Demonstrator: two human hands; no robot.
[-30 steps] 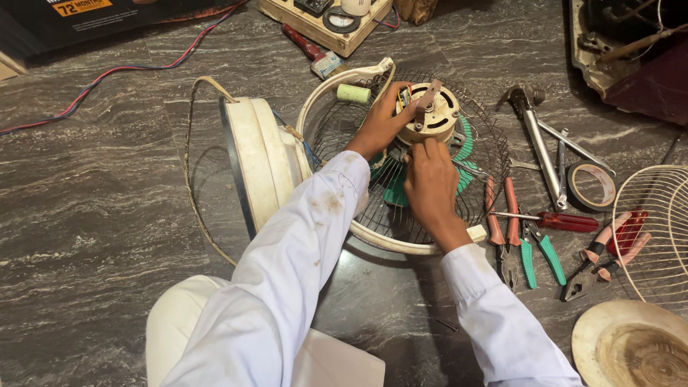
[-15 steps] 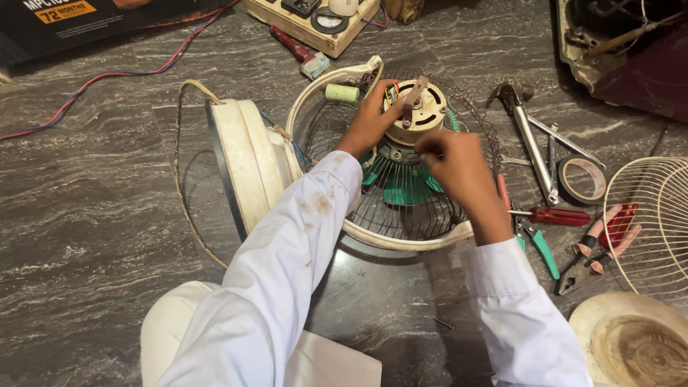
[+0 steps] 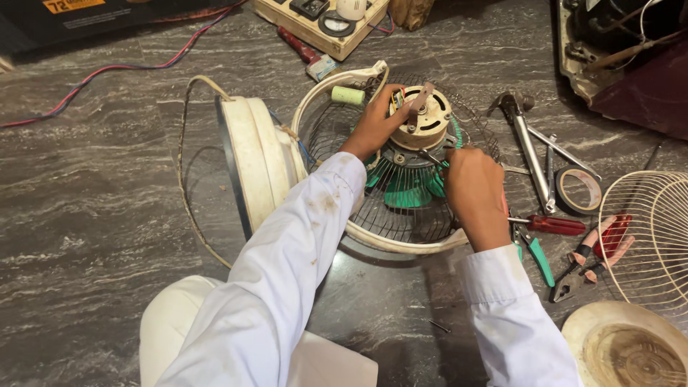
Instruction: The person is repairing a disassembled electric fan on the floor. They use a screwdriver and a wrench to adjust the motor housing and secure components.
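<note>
Right hand (image 3: 471, 188) has shifted off the motor (image 3: 421, 120) to its edge, pinching a screwdriver (image 3: 434, 157); left hand (image 3: 374, 123) steadies it.

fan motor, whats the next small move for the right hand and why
Probably a slow turn of the thin tool, pressed in. The left hand steadies the cream motor on the wire guard, and the right hand has a thin tool tip at the motor's lower rim, seemingly on a fastener.
</note>
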